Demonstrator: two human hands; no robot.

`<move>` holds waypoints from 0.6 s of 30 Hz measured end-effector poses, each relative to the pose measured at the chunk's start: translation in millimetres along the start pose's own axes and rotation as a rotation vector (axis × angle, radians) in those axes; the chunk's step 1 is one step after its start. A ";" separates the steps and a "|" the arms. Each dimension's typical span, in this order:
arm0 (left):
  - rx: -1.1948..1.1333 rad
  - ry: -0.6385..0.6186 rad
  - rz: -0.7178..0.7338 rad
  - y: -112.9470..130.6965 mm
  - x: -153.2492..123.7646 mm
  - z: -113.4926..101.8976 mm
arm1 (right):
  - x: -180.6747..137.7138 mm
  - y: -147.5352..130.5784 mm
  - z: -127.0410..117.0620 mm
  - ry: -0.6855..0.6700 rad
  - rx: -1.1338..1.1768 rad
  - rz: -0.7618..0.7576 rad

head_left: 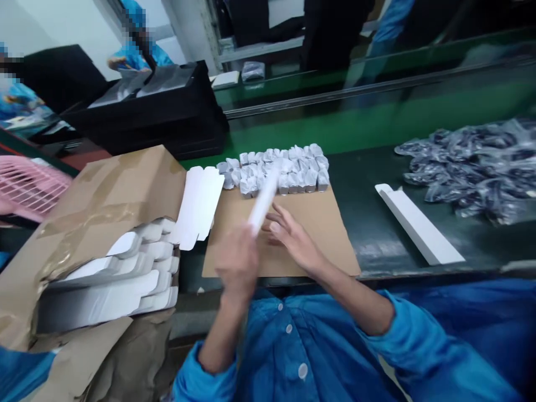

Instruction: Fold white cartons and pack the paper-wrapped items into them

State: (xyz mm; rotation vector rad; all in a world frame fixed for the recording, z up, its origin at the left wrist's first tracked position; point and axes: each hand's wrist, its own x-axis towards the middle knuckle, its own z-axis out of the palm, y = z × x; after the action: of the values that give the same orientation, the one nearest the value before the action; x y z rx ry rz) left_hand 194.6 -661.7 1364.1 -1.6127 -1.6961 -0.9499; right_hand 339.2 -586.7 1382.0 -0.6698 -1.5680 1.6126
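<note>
A long narrow white carton [266,192], blurred by motion, slants upward out of my left hand [238,258], whose fingers are wrapped round its lower end. Close beside it on the right is my right hand [295,237], its fingers apart and slightly curled with nothing visible in them. Both hands are over a brown cardboard sheet [335,237]. Along the back of that sheet stand rows of small items wrapped in white [301,167]. Flat white cartons [196,206] lie left of the sheet.
At left, an open cardboard box [125,178] holds stacked flat white cartons [138,285]. A pink basket [33,187] is behind it. To the right lie a folded white carton [421,226] and a pile of plastic-bagged dark items [481,167]. People in blue are at the back.
</note>
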 end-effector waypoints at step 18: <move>-1.258 -0.779 -0.999 -7.2 2.9 -17.7 | -45.9 -21.6 -54.5 -0.355 -1.443 -0.564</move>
State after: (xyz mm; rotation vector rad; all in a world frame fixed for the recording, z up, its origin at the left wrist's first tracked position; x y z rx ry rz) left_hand 186.4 -674.8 1375.7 -1.9311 -2.8313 -2.4785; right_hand 412.8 -593.9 1391.1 -0.5080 -2.7681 -0.0331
